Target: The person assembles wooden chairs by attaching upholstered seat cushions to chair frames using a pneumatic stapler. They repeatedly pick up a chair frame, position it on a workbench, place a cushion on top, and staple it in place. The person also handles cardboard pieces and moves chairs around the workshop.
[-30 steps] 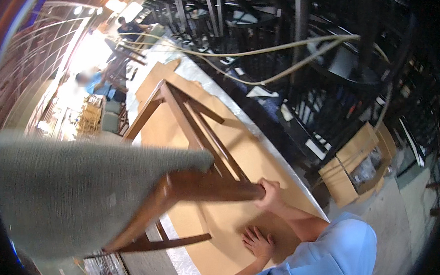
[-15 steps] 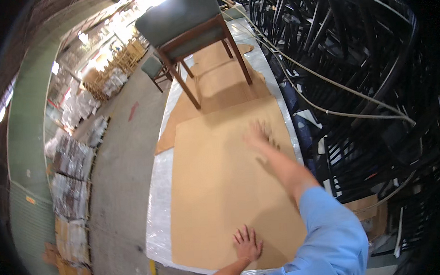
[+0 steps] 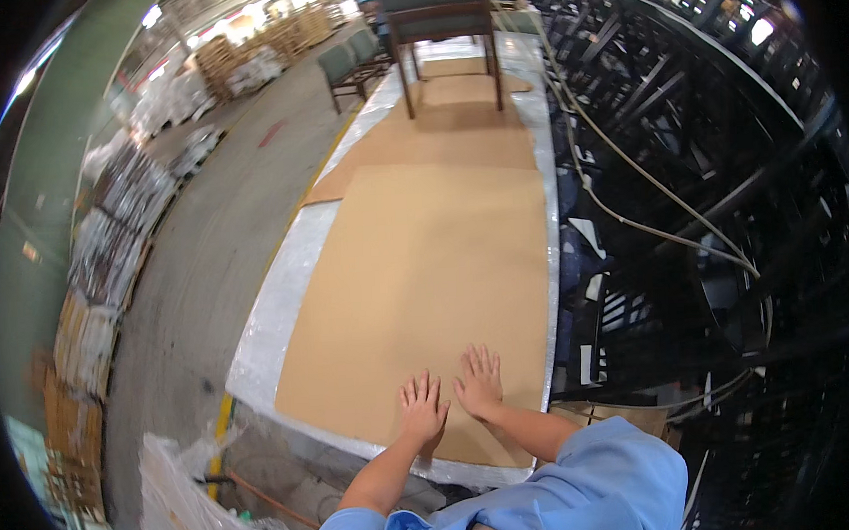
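Both of my hands rest on a large tan cardboard sheet [image 3: 424, 265] near its front edge. My left hand [image 3: 423, 409] lies palm down with fingers spread, holding nothing. Just right of it and slightly farther in, my right hand [image 3: 478, 384] is also flat with its fingers apart. Under the sheet is a long table covered in shiny plastic wrap [image 3: 257, 343], which shows along the sides. A second, browner cardboard piece [image 3: 391, 143] lies beyond the sheet. On it stands a dark wooden chair with a grey-green padded seat and back [image 3: 439, 18].
Dark stacked chair frames [image 3: 654, 94] crowd the right side, with a pale hose [image 3: 628, 142] hanging before them. Padded chairs [image 3: 340, 72] stand on the floor at far left. Wrapped stacks [image 3: 111, 250] line the left aisle. Clear plastic sheeting [image 3: 184, 503] bunches at the lower left.
My right hand has come back from the middle of the cardboard to beside my left hand. The view has shifted, and the chair now appears farther off.
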Tool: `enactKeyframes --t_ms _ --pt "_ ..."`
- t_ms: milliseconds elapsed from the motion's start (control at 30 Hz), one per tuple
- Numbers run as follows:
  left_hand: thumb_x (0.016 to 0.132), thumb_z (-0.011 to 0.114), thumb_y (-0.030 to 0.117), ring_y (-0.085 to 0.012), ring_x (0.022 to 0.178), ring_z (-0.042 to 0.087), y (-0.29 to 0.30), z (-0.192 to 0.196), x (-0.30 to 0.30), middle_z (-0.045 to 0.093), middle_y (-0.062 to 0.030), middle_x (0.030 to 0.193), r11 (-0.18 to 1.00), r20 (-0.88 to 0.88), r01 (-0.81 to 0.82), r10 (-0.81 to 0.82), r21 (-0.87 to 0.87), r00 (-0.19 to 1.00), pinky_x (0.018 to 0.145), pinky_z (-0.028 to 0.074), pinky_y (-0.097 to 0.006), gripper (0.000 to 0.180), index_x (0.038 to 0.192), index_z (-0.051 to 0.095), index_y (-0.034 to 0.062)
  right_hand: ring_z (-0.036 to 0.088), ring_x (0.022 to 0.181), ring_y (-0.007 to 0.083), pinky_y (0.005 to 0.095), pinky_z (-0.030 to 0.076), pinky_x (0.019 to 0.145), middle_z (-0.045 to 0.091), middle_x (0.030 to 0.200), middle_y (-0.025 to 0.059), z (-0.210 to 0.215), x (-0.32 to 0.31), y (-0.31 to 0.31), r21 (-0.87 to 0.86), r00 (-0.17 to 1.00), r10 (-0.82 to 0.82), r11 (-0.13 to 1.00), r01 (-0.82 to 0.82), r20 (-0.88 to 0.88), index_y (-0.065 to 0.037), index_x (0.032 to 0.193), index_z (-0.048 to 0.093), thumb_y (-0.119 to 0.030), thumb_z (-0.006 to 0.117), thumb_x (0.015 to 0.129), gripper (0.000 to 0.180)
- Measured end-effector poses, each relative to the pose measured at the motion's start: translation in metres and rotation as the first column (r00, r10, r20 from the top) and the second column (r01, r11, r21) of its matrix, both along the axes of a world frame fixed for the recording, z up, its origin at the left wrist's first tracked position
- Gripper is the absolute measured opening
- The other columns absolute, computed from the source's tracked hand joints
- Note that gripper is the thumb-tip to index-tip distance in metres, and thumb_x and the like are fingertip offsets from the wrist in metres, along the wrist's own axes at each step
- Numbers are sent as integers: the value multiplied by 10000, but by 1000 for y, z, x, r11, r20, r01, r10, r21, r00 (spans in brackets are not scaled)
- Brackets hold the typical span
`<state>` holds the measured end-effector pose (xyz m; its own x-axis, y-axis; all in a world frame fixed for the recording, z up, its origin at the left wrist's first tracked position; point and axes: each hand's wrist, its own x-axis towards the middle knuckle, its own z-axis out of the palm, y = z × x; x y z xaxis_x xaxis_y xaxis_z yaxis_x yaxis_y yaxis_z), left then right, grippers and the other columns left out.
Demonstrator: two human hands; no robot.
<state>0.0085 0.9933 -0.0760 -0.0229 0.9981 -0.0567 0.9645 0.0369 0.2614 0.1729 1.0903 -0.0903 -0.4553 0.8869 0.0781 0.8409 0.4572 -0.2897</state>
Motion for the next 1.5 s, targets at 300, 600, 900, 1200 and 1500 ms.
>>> enactKeyframes --t_ms 300,600,900,1200,1500 --pt "952 629 349 -436 1470 299 -218 7 50 320 -167 1620 994 92 -102 99 29 991 1179 316 -561 563 1431 520 73 92 1566 390 589 36 1251 183 1697 137 7 10 -32 -81 987 108 992 -98 122 -12 1584 302 -491 468 1004 770" --pt "925 626 314 -402 1189 620 -565 -74 175 664 -218 1267 543 381 -682 837 -489 393 1003 508 -478 434 1264 665 45 326 1456 450 585 274 1176 364 1586 235 10 -45 -94 -150 934 227 970 -192 276 -20 1425 531 -364 527 1018 533" --pt "911 639 293 -293 830 680 -886 -139 376 735 -158 940 -607 458 -459 171 -649 -872 763 539 -407 334 1052 709 -1 585 714 109 287 481 648 719 856 65 40 -76 -576 -301 214 717 7 -954 -664 -34 979 737 -69 622 941 126" --pt "971 615 256 -384 1465 376 -878 164 207 419 -198 1573 -463 513 -753 836 467 -196 1200 283 -506 536 1453 513 46 597 1262 288 462 469 1068 642 1350 115 35 -62 -854 -633 733 563 -738 236 -383 -95 1380 543 -533 382 1067 562" --pt "961 615 407 -354 1334 542 -1072 -98 327 575 -198 1437 -817 483 -367 125 -446 -867 1118 420 -422 562 1425 578 94 504 1345 372 545 433 1074 512 1483 201 168 -161 -1020 -288 643 572 -818 499 -509 -89 1472 470 -646 374 1029 718"
